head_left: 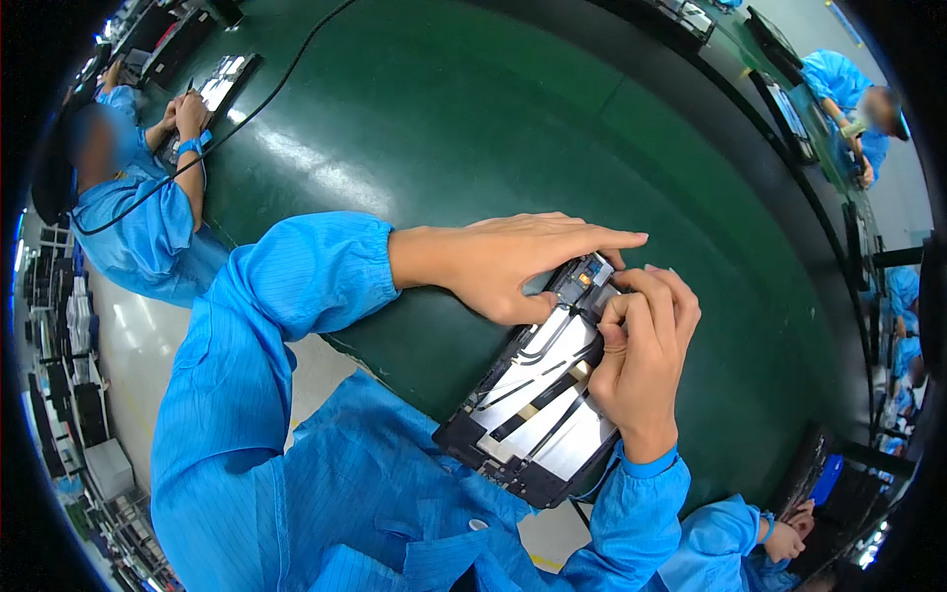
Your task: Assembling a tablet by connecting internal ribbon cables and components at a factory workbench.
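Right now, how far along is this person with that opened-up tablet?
Already done: the tablet lies with its back cover off, silver plates and black ribbon cables exposed, on the green table. In hand: the left hand steadies the top edge while the right hand presses near the small circuit board. Left: no cover is on yet.

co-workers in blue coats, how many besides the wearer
4, maybe more hidden at the rim: a person at upper left, a second person at upper right, a third person at the right edge, partly cut off, a fourth person at lower right.
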### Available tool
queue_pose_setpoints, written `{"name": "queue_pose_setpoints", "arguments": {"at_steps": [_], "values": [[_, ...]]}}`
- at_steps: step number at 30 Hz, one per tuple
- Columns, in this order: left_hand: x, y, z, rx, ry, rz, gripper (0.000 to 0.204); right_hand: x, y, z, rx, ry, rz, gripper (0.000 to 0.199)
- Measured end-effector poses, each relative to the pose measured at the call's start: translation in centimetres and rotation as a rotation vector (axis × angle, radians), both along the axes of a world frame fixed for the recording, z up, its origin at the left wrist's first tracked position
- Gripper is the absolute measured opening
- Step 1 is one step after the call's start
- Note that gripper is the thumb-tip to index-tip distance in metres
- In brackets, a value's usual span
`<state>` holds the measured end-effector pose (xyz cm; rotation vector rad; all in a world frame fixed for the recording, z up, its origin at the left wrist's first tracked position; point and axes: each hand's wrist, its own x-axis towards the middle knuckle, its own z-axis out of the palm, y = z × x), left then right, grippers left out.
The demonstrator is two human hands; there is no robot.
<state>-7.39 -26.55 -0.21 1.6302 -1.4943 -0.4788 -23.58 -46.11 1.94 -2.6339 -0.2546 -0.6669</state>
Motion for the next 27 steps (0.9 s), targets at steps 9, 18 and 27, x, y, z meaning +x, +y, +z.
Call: {"name": "queue_pose_setpoints", "arguments": {"at_steps": [9,18,27], "values": [[0.0,-0.4,-0.4,-0.129,-0.013,0.028,0.106,-0.4,-0.5,0.0,-0.047,-0.021,-0.014,0.017],[-0.1,-0.2,-1.2,-0.56,-0.43,0.084,0.02,-1.5,-0.1,0.6,-0.074,0.008,-0.093,0.018],[0.7,-0.4,-1.8,-0.605,-0.433,0.017,0.017,-1.0,0.2,0.2,-0.066,-0.061,-0.113,0.022]]}}
